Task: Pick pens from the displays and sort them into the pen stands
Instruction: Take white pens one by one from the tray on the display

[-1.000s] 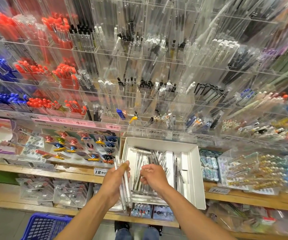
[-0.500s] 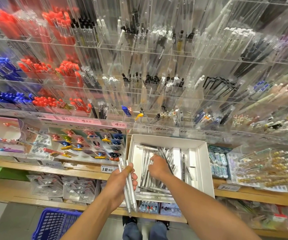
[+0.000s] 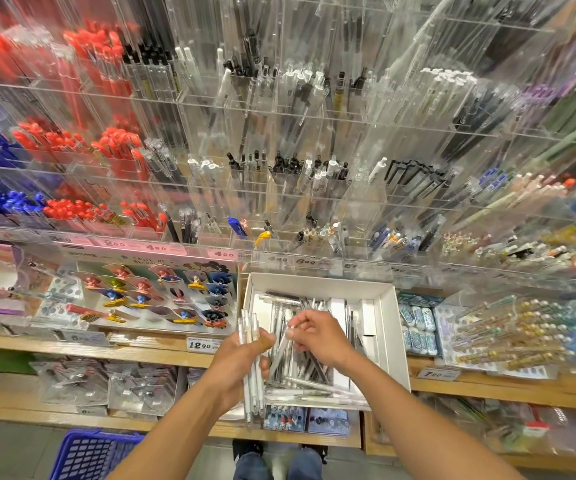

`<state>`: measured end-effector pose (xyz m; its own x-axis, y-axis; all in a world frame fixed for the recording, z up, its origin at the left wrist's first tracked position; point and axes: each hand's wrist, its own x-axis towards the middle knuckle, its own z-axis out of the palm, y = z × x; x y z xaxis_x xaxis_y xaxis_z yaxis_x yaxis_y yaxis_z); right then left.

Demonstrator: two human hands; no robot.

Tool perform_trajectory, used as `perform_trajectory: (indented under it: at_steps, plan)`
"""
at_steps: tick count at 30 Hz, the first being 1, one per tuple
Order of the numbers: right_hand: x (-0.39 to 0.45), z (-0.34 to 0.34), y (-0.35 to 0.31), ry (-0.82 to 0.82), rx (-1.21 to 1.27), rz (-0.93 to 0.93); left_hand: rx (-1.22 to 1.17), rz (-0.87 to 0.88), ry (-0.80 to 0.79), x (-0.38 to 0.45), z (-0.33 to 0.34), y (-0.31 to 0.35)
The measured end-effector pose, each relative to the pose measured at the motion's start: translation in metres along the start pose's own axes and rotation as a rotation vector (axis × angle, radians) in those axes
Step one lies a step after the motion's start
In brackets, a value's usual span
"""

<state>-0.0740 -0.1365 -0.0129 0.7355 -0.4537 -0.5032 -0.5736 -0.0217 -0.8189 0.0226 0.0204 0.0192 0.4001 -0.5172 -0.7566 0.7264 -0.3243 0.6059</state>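
Note:
My left hand (image 3: 240, 363) grips a bundle of clear pens (image 3: 252, 389) held upright, just left of a white cardboard box (image 3: 395, 327) on the wooden shelf. My right hand (image 3: 317, 336) hovers over the box and pinches one clear pen (image 3: 281, 351), its lower end angled toward the bundle. More clear and silver pens (image 3: 300, 372) lie loose in the box. Above, clear acrylic pen stands (image 3: 279, 188) fill the wall, holding red, blue, black and clear pens in separate compartments.
A wooden shelf (image 3: 134, 351) carries carded clips at left and erasers and gold-capped pens at right. Price labels line the stand's lower edge. A blue shopping basket (image 3: 85, 455) sits on the floor at lower left, beside my feet (image 3: 276, 462).
My right hand has come up out of the box with one clear pen and moved toward the bundle. My left hand still holds the bundle, a little higher.

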Motion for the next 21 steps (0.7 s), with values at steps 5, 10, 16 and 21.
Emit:
perform_trajectory:
  at_steps: [5, 10, 16, 21]
  plan:
    - [-0.003, -0.010, -0.033, -0.176, 0.248, -0.107, 0.174, 0.069, -0.005, -0.002, 0.009, 0.004]
    - [0.008, -0.006, -0.038, -0.243, 0.362, -0.069, 0.274, 0.115, 0.028, -0.001, 0.007, 0.005]
    - [0.038, 0.000, 0.001, 0.006, -0.378, 0.092, 0.043, 0.083, 0.097, -0.001, -0.001, 0.006]
    - [0.050, 0.026, 0.024, -0.028, -0.788, 0.119, -0.150, -0.007, 0.029, -0.004, -0.005, 0.006]
